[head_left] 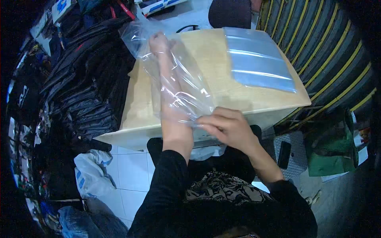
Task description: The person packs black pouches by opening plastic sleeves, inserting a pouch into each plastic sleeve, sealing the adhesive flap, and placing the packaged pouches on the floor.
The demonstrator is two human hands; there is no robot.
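Note:
A clear plastic bag [186,77] is drawn over my left forearm, its mouth around the arm near the table's front edge. Inside its far end, my left hand [159,43] is curled into a fist with nothing visible in it. The rim of the bag is pinched between the thumb and fingers of my right hand [228,126], just right of my left arm. To the right on the table lies a flat stack of clear plastic bags [260,59], apart from both hands.
A tall pile of folded black garments [91,79] stands left of the pale wooden table [214,95]. Striped rolled material [317,51] lines the right side. A phone [284,154] rests on a silvery surface beside a green bag [331,150]. White plastic bags [91,174] lie on the floor.

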